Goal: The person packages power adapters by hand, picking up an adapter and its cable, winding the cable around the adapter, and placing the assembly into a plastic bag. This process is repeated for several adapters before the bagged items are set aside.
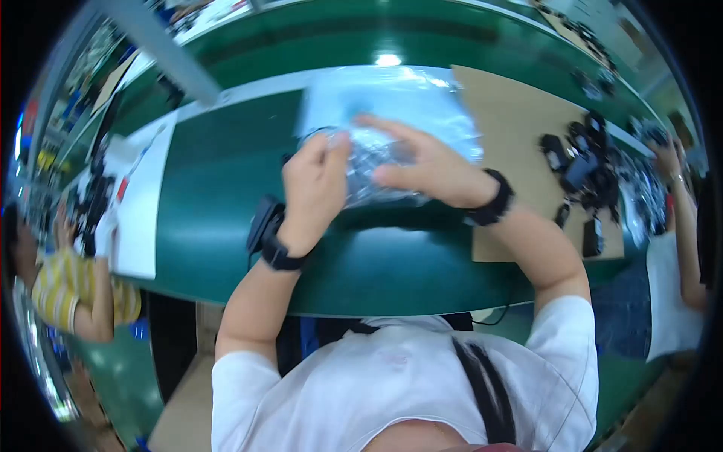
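Observation:
My left hand is closed, its thumb pressed along the curled fingers. A dark curved edge shows just behind its knuckles; what the fingers grip is hidden and blurred. To its right lies a crumpled clear plastic bag, touching or very near that hand. My right hand reaches over the bag from the right, thumb and forefinger spread wide apart, with no object plainly between them. Beneath and beyond both hands, flat clear plastic bags are spread on the green table. Motion smears the fingertips.
On the right, a brown cardboard sheet bears a pile of black adapters with cords. Clear-bagged items lie beyond it. A white sheet covers the table's left end. One person sits left, another right.

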Motion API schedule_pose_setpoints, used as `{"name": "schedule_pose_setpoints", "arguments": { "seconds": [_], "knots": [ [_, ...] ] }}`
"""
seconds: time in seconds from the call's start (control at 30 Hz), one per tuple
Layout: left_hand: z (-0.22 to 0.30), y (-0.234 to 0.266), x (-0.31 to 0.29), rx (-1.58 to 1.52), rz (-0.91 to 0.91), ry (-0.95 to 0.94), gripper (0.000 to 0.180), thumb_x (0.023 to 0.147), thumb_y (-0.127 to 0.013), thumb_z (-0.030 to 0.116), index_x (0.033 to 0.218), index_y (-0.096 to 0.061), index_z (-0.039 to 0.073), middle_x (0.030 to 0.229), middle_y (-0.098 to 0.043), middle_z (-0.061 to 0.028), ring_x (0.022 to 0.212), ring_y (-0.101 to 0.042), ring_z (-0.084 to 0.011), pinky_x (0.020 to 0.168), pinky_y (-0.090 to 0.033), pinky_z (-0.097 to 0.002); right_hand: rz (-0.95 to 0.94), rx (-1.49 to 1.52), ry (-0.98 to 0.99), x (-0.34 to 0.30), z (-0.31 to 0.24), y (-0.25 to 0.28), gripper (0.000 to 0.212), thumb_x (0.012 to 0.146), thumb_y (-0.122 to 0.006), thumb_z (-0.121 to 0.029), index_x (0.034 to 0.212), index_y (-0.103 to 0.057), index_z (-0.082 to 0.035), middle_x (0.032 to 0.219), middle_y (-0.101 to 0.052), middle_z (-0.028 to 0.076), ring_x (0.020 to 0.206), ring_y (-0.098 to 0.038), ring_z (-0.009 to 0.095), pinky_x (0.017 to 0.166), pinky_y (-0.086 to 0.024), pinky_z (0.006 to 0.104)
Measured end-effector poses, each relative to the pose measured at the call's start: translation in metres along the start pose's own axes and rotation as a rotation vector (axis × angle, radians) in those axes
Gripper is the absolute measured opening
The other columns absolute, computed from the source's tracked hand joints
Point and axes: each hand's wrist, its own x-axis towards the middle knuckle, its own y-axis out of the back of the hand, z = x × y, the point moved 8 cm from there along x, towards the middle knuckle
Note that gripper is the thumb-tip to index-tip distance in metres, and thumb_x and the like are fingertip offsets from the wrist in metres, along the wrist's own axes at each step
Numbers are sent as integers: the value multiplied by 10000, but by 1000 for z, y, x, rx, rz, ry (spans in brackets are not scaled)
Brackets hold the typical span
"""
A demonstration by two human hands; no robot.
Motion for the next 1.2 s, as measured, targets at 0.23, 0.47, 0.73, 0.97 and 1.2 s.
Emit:
{"name": "schedule_pose_setpoints", "arguments": {
  "seconds": [0.23, 0.47, 0.73, 0.97, 1.2],
  "knots": [
    [-29, 28, 5, -332, 89, 269, 349, 950, -425, 267, 1053, -513, -55, 898, -628, -151, 595, -587, -117, 517, -475, -205, 165, -765, 351, 94, -42, 81, 361, 750, -682, -221, 1091, -639, -109, 785, -655, 58, 613, -559, 123, 575, -470, 273],
    [-7, 51, 2, 325, 313, -249, 114, 865, -575, 83, 869, -606, -27, 745, -610, -65, 576, -519, -103, 509, -409, -216, 782, -2044, 43, 202, -13, 278, 287, 838, -492, -187, 1108, -589, -211, 1233, -476, 65, 1102, -438, 276, 891, -356, 456],
    [-21, 56, -5, 373, 274, -131, 114, 861, -576, 85, 879, -610, -22, 742, -617, -69, 595, -546, -123, 537, -430, -222, 549, -1606, 111, 157, -41, 229, 459, 816, -517, -236, 1264, -474, -145, 1253, -493, 145, 1146, -463, 330, 928, -375, 482],
    [-6, 38, -9, 250, 192, -104, 115, 864, -565, 86, 871, -607, -21, 739, -615, -58, 619, -555, -99, 567, -436, -211, 458, -1856, -731, -137, -54, 286, 575, 633, -634, 38, 1158, -581, -190, 1230, -476, 158, 1154, -441, 337, 931, -410, 401],
    [-13, 23, -13, 66, 112, -26, 117, 877, -555, 95, 881, -593, -16, 734, -600, -46, 613, -537, -71, 556, -419, -184, 705, -1684, -45, -197, -71, 279, 637, 520, -785, -82, 1089, -501, -105, 1064, -567, 98, 1113, -479, 312, 899, -398, 437]
  ]
}}
